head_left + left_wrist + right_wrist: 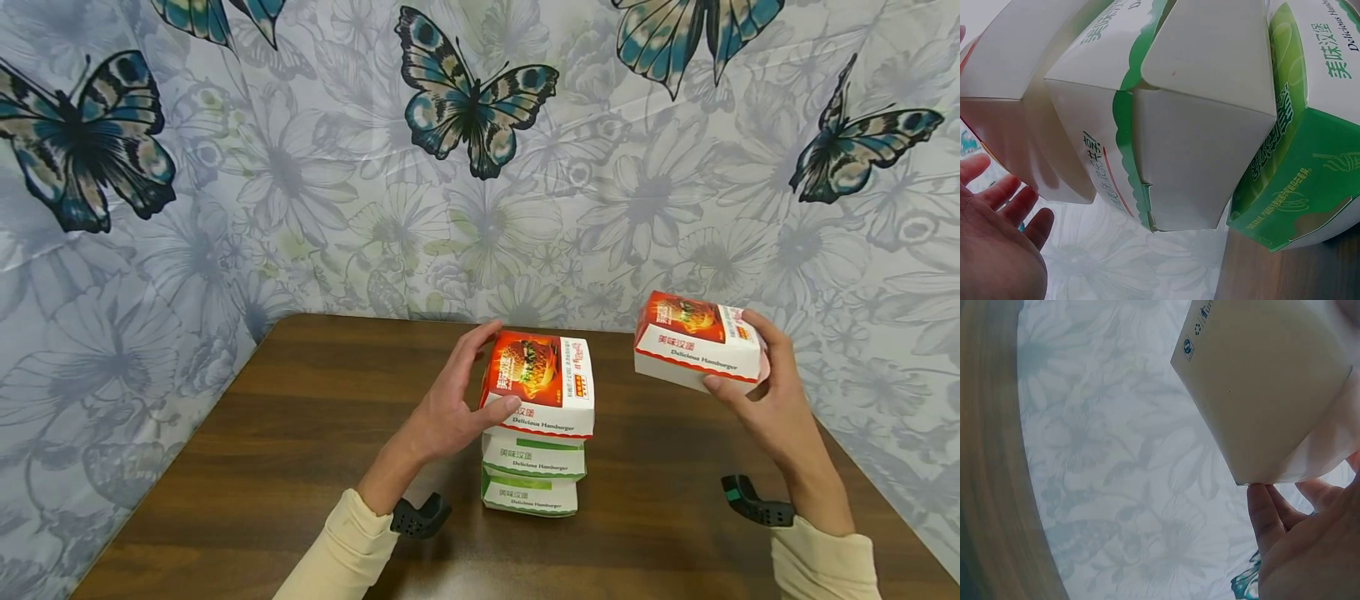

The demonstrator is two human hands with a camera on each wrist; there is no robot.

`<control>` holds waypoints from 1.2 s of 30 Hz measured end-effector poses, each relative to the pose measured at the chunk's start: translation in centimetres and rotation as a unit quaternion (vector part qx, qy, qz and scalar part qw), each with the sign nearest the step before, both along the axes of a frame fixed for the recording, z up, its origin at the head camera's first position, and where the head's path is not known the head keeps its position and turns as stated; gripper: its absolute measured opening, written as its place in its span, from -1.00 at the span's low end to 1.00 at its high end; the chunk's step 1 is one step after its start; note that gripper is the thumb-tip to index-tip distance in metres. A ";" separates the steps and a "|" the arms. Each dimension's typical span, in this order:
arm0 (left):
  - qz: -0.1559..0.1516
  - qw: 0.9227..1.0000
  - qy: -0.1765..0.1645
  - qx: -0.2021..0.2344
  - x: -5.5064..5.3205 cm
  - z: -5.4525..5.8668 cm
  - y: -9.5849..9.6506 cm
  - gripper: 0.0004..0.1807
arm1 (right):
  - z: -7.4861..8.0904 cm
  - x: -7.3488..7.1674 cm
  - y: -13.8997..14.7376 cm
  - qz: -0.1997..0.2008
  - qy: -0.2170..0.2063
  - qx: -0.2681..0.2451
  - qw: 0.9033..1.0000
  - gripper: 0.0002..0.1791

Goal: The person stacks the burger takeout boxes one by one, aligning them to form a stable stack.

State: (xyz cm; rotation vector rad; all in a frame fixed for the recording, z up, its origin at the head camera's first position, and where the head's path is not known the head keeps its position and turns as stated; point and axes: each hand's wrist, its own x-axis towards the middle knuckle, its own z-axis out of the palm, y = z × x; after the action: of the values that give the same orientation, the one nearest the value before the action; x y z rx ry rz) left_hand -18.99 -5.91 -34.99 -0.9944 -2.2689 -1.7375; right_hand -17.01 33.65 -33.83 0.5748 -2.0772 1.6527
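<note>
In the head view, a red-and-white hamburger box (536,383) tops a stack, above a green-and-white hamburger box (532,454) and a lower green-and-white hamburger box (528,493). My left hand (457,392) rests along the left side of the top box, its thumb across the front face. The left wrist view has the fingers (1007,190) spread loosely beside that box. Raised to the right of the stack is another red-and-white hamburger box (693,346), tilted. My right hand (780,404) grips its right end. Its plain underside (1260,394) faces the right wrist camera.
The boxes stand on a dark brown wooden table (315,417), whose back edge meets a cloth backdrop (480,242) printed with flowers and butterflies. A black band (420,517) circles the left wrist, and another black band (757,502) is on the right.
</note>
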 end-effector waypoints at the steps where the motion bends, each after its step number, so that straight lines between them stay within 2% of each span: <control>1: 0.000 1.000 -0.001 0.001 0.0 0.0 0.0 -0.06 | 0.1 0.1 -0.2 0.005 0.001 -0.004 1.000 0.01; 8: -0.002 1.000 -0.001 0.000 0.0 -0.1 -0.1 -0.06 | 1.1 0.9 -1.7 0.002 0.007 -0.007 1.000 -0.01; 14: -0.006 1.000 0.003 0.000 0.0 -0.2 -0.2 -0.06 | 1.9 1.7 -3.1 0.018 0.010 -0.034 0.999 -0.06; 20: -0.003 1.000 0.015 0.001 0.0 -0.3 -0.3 -0.06 | 2.7 2.2 -5.3 0.021 0.016 -0.032 0.999 -0.06; 36: -0.015 1.000 0.003 0.004 0.1 0.1 -0.7 -0.05 | 2.9 2.4 -10.2 0.046 0.028 -0.001 0.999 -0.05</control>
State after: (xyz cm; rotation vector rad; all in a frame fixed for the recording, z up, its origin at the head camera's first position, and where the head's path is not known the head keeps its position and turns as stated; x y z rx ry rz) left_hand -18.87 -6.63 -34.93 -1.0371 -2.2520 -1.7511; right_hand -14.65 23.42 -30.90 0.7178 -2.0364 1.6677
